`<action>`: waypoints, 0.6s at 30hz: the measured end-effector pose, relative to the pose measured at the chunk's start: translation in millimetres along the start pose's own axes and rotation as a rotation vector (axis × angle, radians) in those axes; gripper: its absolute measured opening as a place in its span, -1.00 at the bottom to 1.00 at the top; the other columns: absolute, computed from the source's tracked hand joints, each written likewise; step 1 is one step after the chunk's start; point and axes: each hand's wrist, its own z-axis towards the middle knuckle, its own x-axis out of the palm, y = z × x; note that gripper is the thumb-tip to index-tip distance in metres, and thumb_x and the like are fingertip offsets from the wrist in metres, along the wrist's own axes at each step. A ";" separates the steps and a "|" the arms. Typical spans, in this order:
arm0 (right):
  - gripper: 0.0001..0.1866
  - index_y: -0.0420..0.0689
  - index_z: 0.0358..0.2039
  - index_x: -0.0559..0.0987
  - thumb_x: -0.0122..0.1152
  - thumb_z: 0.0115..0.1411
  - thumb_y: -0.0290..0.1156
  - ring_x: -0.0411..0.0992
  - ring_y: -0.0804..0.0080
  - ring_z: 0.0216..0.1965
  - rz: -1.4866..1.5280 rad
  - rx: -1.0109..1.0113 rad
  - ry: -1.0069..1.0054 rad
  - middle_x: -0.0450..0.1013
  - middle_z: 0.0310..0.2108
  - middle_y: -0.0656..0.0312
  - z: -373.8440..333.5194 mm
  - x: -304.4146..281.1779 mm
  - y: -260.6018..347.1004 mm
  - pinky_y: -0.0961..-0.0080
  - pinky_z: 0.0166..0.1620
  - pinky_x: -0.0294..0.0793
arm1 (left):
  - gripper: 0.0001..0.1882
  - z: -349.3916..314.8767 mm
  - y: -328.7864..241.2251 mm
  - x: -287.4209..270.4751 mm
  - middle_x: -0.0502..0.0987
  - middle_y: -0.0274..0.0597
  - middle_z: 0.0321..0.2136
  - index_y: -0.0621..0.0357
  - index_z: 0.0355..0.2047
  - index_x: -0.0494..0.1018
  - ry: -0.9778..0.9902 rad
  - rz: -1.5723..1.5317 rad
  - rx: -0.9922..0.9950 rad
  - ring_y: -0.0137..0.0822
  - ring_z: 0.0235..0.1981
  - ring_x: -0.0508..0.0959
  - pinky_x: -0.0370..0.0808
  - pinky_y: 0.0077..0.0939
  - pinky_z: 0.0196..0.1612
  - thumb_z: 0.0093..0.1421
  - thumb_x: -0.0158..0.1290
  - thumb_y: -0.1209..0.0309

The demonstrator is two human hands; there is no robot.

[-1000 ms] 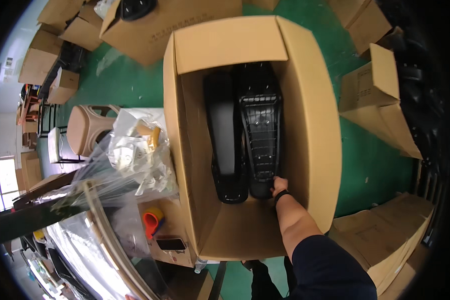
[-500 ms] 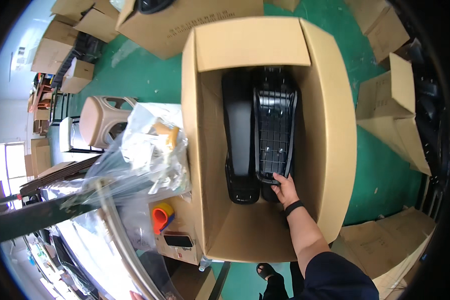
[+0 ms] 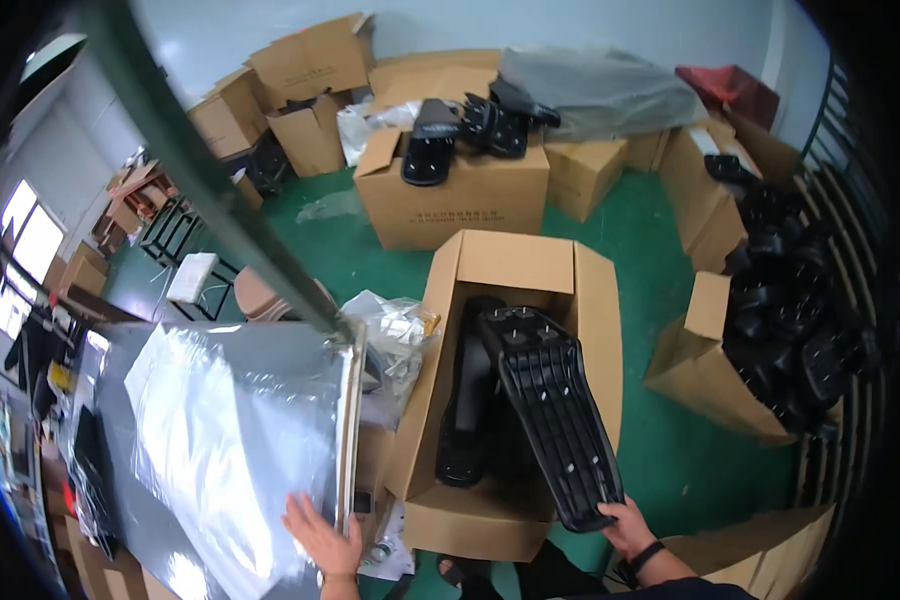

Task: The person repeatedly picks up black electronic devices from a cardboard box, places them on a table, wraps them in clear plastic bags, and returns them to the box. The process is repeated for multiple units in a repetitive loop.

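Note:
My right hand (image 3: 627, 527) is closed on the lower end of a long black moulded plastic part (image 3: 562, 415), its ribbed hollow side and small shiny fittings facing up. The part slants out over the right wall of an open cardboard box (image 3: 515, 262), with its far end still above the box's inside. Another black plastic part (image 3: 463, 425), smooth-faced, lies lengthwise along the left side in the box. My left hand (image 3: 322, 538), fingers spread, is at the near right edge of a grey tabletop (image 3: 315, 400), by clear plastic bags (image 3: 220, 450); whether it touches them I cannot tell.
A green metal post (image 3: 210, 150) rises at the table's far corner. Beyond the box stands a carton (image 3: 450, 210) topped with black parts. At right, an open carton (image 3: 710, 370) overflows with black pieces. Flattened cardboard (image 3: 750, 545) lies near right; a stool (image 3: 270, 290) stands behind the table.
My right hand has raised the ribbed black part from inside the box and swung its near end right, over the wall. My left hand has come up into view at the table. The view has tilted upward.

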 end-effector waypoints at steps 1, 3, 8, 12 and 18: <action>-0.46 -0.33 0.07 0.33 0.11 0.01 -0.59 0.41 0.14 -0.01 -0.036 -0.028 0.010 0.40 0.00 0.01 -35.0 -3.2 7.1 0.18 0.09 0.36 | -0.07 -2.7 2.3 -3.4 0.03 0.34 0.20 0.37 0.20 0.03 -0.005 0.010 0.032 0.22 0.26 0.01 -0.14 0.17 0.27 -0.14 0.20 0.28; -0.42 -0.34 0.07 0.32 0.12 -0.04 -0.61 0.42 0.14 -0.03 -0.127 0.045 0.000 0.41 -0.01 0.00 -100.6 2.0 35.0 0.18 0.08 0.37 | -0.11 -9.5 -12.8 -20.1 0.04 0.28 0.21 0.34 0.19 0.06 0.027 -0.086 0.090 0.16 0.27 0.01 -0.12 0.12 0.29 -0.14 0.20 0.34; -0.37 -0.33 0.07 0.33 0.19 -0.09 -0.50 0.43 0.14 -0.06 -0.398 -0.125 -0.011 0.44 -0.07 0.04 -272.1 32.3 77.9 0.21 0.05 0.38 | -0.06 13.3 -76.5 -44.6 0.12 0.14 0.19 0.24 0.19 0.07 0.066 -0.425 0.372 0.10 0.25 0.08 -0.02 0.02 0.28 -0.21 0.28 0.36; -0.49 -0.31 0.01 0.37 0.15 0.00 -0.48 0.46 0.19 -0.18 -0.468 -0.105 0.022 0.46 -0.16 0.07 -345.1 86.5 106.8 0.29 -0.09 0.46 | -0.28 35.8 -73.4 -32.2 0.28 0.06 0.02 0.17 -0.02 0.20 -0.388 -0.831 0.453 0.09 0.12 0.25 0.07 0.02 0.24 -0.22 0.28 0.39; -0.35 -0.30 0.09 0.30 0.24 -0.03 -0.37 0.44 0.21 -0.12 -0.695 -0.267 0.256 0.43 -0.10 0.06 -357.4 148.9 127.8 0.33 -0.08 0.45 | -0.31 11.7 -32.9 -82.6 0.33 -0.02 -0.26 0.13 -0.22 0.23 -0.402 -0.991 0.384 -0.02 -0.18 0.37 0.19 -0.10 0.15 -0.38 0.36 0.38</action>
